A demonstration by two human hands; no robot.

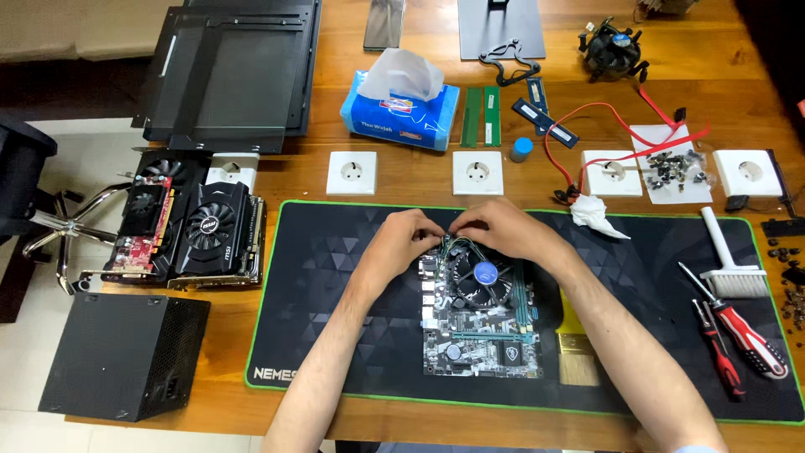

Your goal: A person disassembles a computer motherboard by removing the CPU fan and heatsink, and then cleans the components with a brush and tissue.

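Note:
A computer motherboard [478, 335] lies on a black mat with a green edge [335, 277]. A round black cooler fan with a blue centre [485, 275] sits on the board. My left hand [404, 239] and my right hand [503, 226] meet at the board's far edge, just beyond the fan. Both pinch at a thin wire there [451, 233], fingertips close together. What exactly each fingertip grips is hidden by the fingers.
Two graphics cards [189, 231] and a black power supply [126, 356] lie left. A tissue pack [401, 105], memory sticks [481, 116], white sockets [478, 172], a spare cooler [614, 49] and red cables [604, 126] lie beyond. Screwdrivers [738, 335], brushes [729, 264] and screws [675, 168] sit right.

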